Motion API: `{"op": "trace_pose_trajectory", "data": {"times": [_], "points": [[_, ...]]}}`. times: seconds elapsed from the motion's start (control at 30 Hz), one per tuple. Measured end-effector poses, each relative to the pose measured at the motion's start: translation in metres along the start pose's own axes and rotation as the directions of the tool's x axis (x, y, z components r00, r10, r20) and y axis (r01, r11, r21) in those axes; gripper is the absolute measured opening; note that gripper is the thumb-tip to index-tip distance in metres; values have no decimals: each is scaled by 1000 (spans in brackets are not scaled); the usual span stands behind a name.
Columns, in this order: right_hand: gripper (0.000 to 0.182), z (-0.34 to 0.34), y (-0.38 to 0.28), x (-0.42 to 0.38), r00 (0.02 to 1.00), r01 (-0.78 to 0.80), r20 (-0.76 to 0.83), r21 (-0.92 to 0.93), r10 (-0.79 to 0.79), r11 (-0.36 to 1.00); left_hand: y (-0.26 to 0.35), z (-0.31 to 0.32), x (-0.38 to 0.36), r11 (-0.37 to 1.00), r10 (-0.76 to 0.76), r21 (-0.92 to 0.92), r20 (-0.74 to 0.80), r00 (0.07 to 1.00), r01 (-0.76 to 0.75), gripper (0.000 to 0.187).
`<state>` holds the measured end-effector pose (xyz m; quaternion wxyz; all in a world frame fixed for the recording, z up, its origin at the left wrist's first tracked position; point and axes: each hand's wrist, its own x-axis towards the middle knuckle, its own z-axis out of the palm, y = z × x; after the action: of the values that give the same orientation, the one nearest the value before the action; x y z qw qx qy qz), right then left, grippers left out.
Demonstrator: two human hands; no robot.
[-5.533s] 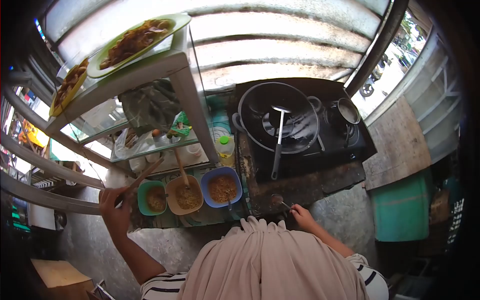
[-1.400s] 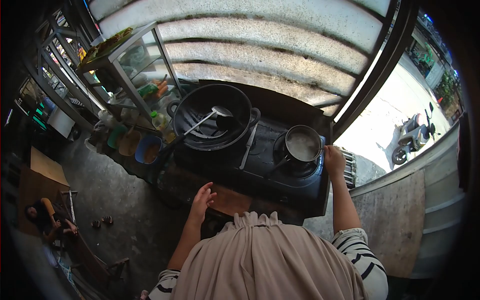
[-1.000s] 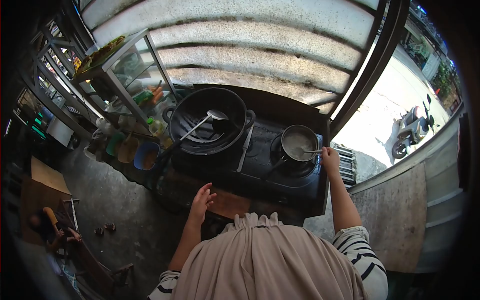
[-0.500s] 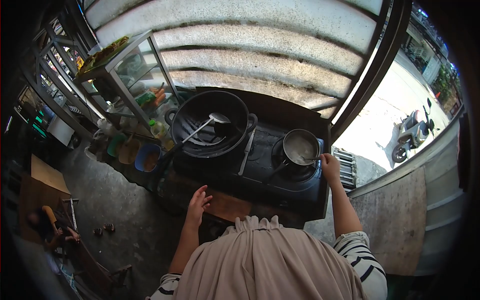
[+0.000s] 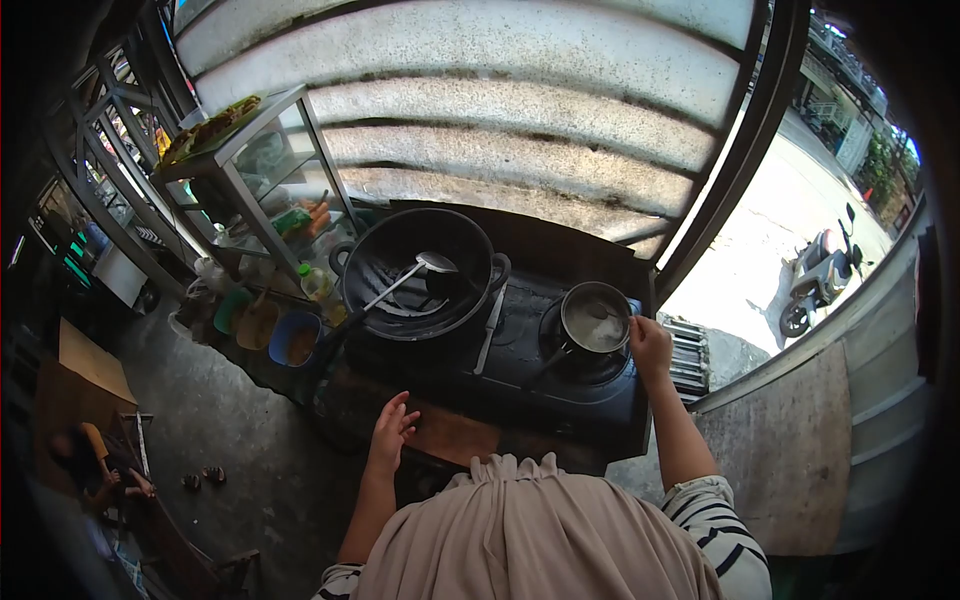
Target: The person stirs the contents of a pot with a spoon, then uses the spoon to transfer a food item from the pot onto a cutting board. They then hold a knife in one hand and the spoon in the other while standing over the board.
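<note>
At the right rim of a small pot on the stove, my right hand is closed on a thin utensil, mostly hidden; cloudy liquid with a white patch fills the pot. My left hand hangs near the stove's front edge, fingers apart and holding nothing. A large black wok sits on the left burner, with a metal ladle resting inside it. Between wok and pot lies a knife.
Left of the wok are a green bowl, a blue bowl, a bottle and a glass case. A person sits at the lower left. A motorbike stands outside, right.
My right hand has shifted slightly left and down at the pot's rim. A white patch now shows in the liquid. The stove appears slightly lower in view.
</note>
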<state>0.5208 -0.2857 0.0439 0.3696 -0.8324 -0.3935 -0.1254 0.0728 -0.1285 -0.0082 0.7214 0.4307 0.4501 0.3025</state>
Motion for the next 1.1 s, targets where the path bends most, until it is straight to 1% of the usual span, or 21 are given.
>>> {"op": "trace_pose_trajectory", "data": {"times": [0.03, 0.07, 0.2, 0.3, 0.33, 0.37, 0.43, 0.47, 0.53, 0.57, 0.63, 0.67, 0.73, 0.77, 0.83, 0.87, 0.93, 1.1], "points": [[18, 3, -4, -2, 999, 33, -6, -26, -33, 999, 1, 1, 0, 1000, -8, 0, -5, 1000, 8, 37], [18, 6, -8, -1, 992, 100, -74, -34, -102, 994, 1, 3, 2, 1000, -7, 2, 2, 1000, 7, 37], [20, 12, -2, 10, 996, 26, -82, -97, -34, 995, 7, 11, 2, 1000, 7, -1, 21, 1000, -7, 37], [18, 13, -1, 24, 999, 42, 14, -140, -40, 989, 10, 12, 4, 1000, 12, 5, 33, 999, -12, 37], [18, 14, -2, 29, 996, 88, 19, -132, -86, 987, 10, 11, 4, 1000, 3, 7, 31, 1000, -4, 37], [18, 14, -3, 34, 996, 86, 6, -135, -86, 987, 9, 10, 5, 1000, 12, 9, 40, 999, -12, 37], [18, 14, -5, 40, 992, 100, 95, -196, -83, 975, 9, 7, 3, 1000, 2, -2, 20, 1000, -2, 37], [18, 15, -3, 41, 993, 96, 91, -198, -79, 976, 9, 5, 2, 1000, 3, 1, 25, 1000, -3, 37], [19, 21, 5, 44, 986, -25, 154, -212, 59, 977, 10, 3, 1, 1000, 10, 6, 8, 1000, -10, 37], [19, 24, 9, 45, 987, -26, 151, -212, 59, 977, 9, 1, 2, 1000, 12, 7, 10, 1000, -13, 37], [21, 32, 22, 46, 949, -215, 212, -98, 231, 972, 7, -4, 4, 1000, 12, -7, 6, 1000, -11, 37], [21, 39, 29, 48, 950, -213, 213, -99, 230, 972, 7, -4, 5, 1000, 12, -9, 5, 1000, -12, 37], [23, 49, 35, 45, 915, -278, 284, -71, 287, 958, 7, -5, 5, 1000, 3, -16, 10, 1000, -2, 37], [23, 52, 39, 45, 914, -280, 284, -73, 289, 957, 7, -4, 7, 1000, 0, -15, 11, 1000, 0, 37], [23, 54, 39, 49, 818, -437, 413, -5, 400, 900, 7, -2, 8, 1000, 4, -21, 27, 1000, -4, 38], [23, 53, 40, 54, 818, -439, 411, -6, 402, 899, 9, 1, 12, 1000, 3, -20, 30, 1000, -2, 38], [22, 55, 46, 53, 764, -537, 464, 70, 450, 840, 11, 3, 11, 1000, 8, -24, 36, 999, -7, 39], [21, 20, 43, 55, 795, -488, 465, 106, 390, 867, 13, 2, 12, 1000, 11, -24, 36, 999, -10, 38]]}}
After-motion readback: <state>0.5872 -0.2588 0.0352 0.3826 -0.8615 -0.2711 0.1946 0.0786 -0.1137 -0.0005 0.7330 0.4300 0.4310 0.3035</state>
